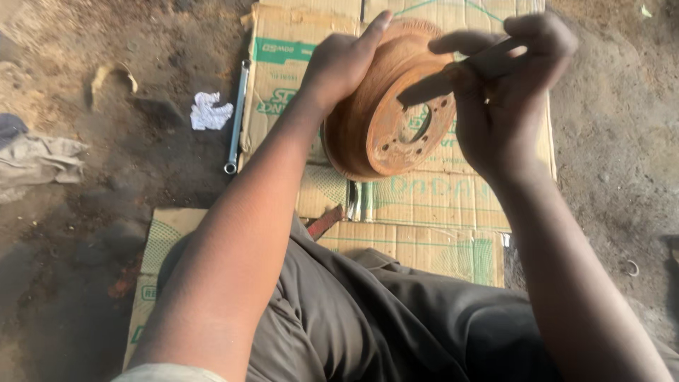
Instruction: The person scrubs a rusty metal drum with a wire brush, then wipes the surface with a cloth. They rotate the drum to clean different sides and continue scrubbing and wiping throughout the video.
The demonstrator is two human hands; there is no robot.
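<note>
A rusty orange brake drum point(375, 120) stands tilted on its edge over flattened cardboard point(424, 244), its face with a centre hole and bolt holes turned toward me. My left hand point(343, 64) grips the drum's upper left rim. My right hand point(502, 92) holds a dark flat tool point(431, 86) whose tip rests on the drum's face near the centre hole. The motion blurs the tool.
A long metal wrench point(235, 117) lies on the dirt left of the cardboard, beside a crumpled white rag point(209, 112). Grey cloth point(39, 157) lies at the far left. My grey-trousered legs point(396, 318) fill the lower middle. Dirt ground surrounds everything.
</note>
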